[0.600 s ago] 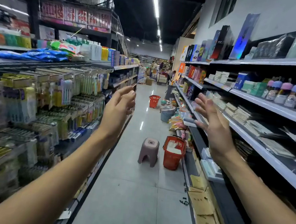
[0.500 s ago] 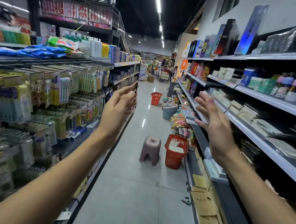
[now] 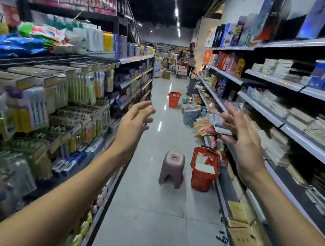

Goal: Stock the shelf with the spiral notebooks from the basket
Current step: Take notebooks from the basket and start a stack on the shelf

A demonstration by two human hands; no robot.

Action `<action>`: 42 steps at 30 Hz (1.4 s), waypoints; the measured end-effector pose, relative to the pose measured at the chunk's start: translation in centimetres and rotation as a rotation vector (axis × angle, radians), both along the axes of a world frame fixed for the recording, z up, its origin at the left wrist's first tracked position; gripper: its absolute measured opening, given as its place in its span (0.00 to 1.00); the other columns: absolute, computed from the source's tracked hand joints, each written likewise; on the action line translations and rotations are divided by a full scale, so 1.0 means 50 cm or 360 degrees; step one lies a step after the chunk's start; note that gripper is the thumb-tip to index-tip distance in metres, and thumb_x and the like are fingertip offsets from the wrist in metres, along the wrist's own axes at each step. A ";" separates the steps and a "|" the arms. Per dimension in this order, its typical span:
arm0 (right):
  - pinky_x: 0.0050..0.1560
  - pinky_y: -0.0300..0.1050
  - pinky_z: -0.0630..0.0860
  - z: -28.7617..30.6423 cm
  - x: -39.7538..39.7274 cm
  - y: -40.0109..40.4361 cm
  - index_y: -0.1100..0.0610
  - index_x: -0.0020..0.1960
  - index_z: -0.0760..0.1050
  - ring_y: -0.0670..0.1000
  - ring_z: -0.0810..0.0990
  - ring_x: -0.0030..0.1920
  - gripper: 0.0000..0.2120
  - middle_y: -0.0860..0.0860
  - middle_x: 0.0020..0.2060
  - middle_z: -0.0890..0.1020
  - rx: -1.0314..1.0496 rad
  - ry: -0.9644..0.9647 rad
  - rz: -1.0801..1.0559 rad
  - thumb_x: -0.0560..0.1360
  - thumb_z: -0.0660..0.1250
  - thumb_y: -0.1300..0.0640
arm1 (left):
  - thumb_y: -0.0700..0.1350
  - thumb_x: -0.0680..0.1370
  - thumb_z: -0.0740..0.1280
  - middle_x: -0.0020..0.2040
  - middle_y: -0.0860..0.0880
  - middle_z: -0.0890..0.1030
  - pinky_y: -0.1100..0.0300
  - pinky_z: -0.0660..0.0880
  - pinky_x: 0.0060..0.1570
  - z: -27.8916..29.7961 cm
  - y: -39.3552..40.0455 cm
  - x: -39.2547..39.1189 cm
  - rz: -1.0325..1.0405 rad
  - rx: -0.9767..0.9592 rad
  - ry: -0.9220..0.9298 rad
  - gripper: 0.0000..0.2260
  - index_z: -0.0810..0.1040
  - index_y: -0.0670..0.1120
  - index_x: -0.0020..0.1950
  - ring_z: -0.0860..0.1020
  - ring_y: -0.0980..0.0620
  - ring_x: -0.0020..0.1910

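I look down a shop aisle with both arms stretched out in front of me. My left hand [image 3: 132,126] and my right hand [image 3: 244,141] are raised at chest height, fingers spread and relaxed, holding nothing. A red plastic basket [image 3: 202,178] stands on the floor ahead by the right shelving, with white notebooks [image 3: 205,167] lying in it. The right shelf unit [image 3: 296,135] carries stacks of notebooks on its middle boards. Both hands are well short of the basket and above it.
A mauve plastic stool [image 3: 171,169] stands left of the basket. Farther down are a second red basket [image 3: 173,99], a grey basket [image 3: 191,115] and loose goods on the floor. Cardboard boxes [image 3: 245,243] line the bottom right. Toothbrush racks [image 3: 59,100] fill the left. People stand far off.
The view has advanced down the aisle and the basket and stool look nearer. Both hands stay raised and open, the fingers a little more spread.
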State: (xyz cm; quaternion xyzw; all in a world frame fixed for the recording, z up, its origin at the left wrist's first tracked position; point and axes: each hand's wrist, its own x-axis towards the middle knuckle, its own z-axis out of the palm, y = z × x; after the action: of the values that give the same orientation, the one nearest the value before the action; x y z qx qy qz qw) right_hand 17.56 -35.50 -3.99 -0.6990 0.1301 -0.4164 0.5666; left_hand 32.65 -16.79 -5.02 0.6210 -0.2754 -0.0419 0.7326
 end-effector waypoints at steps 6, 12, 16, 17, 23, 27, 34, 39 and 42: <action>0.59 0.42 0.74 -0.021 0.221 -0.136 0.44 0.69 0.73 0.44 0.78 0.60 0.19 0.43 0.61 0.80 0.0017 0.0037 -0.0054 0.82 0.55 0.41 | 0.53 0.81 0.62 0.60 0.51 0.81 0.52 0.77 0.59 -0.010 -0.152 0.223 -0.0027 0.0021 0.0022 0.16 0.75 0.51 0.68 0.80 0.50 0.58; 0.67 0.55 0.73 -0.088 0.449 -0.317 0.48 0.72 0.72 0.49 0.77 0.63 0.23 0.45 0.62 0.79 0.0026 0.0131 -0.0070 0.82 0.55 0.41 | 0.51 0.82 0.62 0.59 0.48 0.82 0.49 0.78 0.59 -0.054 -0.352 0.437 -0.0090 0.0011 0.0080 0.12 0.76 0.52 0.64 0.80 0.45 0.59; 0.61 0.58 0.74 -0.103 0.607 -0.462 0.45 0.70 0.74 0.48 0.78 0.60 0.27 0.43 0.61 0.80 0.0049 0.0152 -0.0055 0.77 0.55 0.35 | 0.50 0.82 0.63 0.57 0.47 0.83 0.47 0.78 0.58 -0.073 -0.491 0.585 -0.0101 0.0001 0.0134 0.11 0.78 0.51 0.62 0.81 0.44 0.57; 0.56 0.56 0.74 -0.097 0.645 -0.494 0.44 0.70 0.74 0.47 0.78 0.57 0.27 0.43 0.60 0.80 0.0056 0.0163 -0.0040 0.76 0.56 0.34 | 0.51 0.81 0.63 0.57 0.47 0.83 0.46 0.78 0.58 -0.072 -0.524 0.624 -0.0098 0.0006 0.0144 0.11 0.78 0.51 0.62 0.81 0.44 0.56; 0.45 0.36 0.78 -0.077 0.876 -0.671 0.39 0.68 0.74 0.50 0.78 0.60 0.21 0.42 0.60 0.80 0.0026 0.0195 -0.0004 0.80 0.54 0.35 | 0.50 0.82 0.63 0.57 0.46 0.83 0.48 0.79 0.54 -0.061 -0.713 0.859 -0.0135 0.0006 0.0175 0.12 0.77 0.50 0.63 0.81 0.45 0.52; 0.60 0.45 0.75 -0.105 1.036 -0.781 0.41 0.70 0.73 0.50 0.78 0.62 0.20 0.45 0.62 0.80 0.0013 0.0216 -0.0058 0.82 0.53 0.40 | 0.51 0.82 0.63 0.57 0.45 0.83 0.49 0.79 0.53 -0.091 -0.838 1.014 -0.0219 0.0025 0.0170 0.11 0.77 0.52 0.62 0.80 0.49 0.50; 0.54 0.39 0.77 -0.190 1.286 -0.996 0.46 0.70 0.73 0.42 0.79 0.59 0.19 0.43 0.59 0.81 0.0197 0.0198 -0.0268 0.84 0.53 0.44 | 0.50 0.82 0.63 0.56 0.45 0.83 0.50 0.79 0.51 -0.179 -1.143 1.311 -0.0476 0.0123 0.0212 0.09 0.77 0.53 0.60 0.80 0.47 0.51; 0.48 0.39 0.78 -0.210 1.382 -1.164 0.49 0.68 0.75 0.43 0.80 0.44 0.19 0.49 0.59 0.81 0.0377 0.0173 -0.0624 0.83 0.55 0.44 | 0.48 0.82 0.62 0.57 0.43 0.82 0.47 0.78 0.53 -0.210 -1.405 1.428 -0.0916 0.0290 0.0261 0.06 0.78 0.55 0.54 0.79 0.46 0.50; 0.49 0.39 0.78 -0.231 1.403 -1.251 0.47 0.68 0.75 0.46 0.80 0.49 0.18 0.46 0.57 0.81 0.0436 0.0211 -0.0864 0.84 0.53 0.45 | 0.47 0.82 0.62 0.52 0.45 0.81 0.52 0.76 0.47 -0.222 -1.549 1.468 -0.1147 0.0356 0.0284 0.06 0.78 0.51 0.55 0.79 0.49 0.46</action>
State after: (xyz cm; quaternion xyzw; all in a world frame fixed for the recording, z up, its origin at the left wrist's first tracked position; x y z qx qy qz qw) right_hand 87.69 -98.02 -15.56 -0.5814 0.4038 -0.4846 0.5139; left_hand 106.05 -94.23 -16.10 0.5542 -0.4049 -0.3804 0.6198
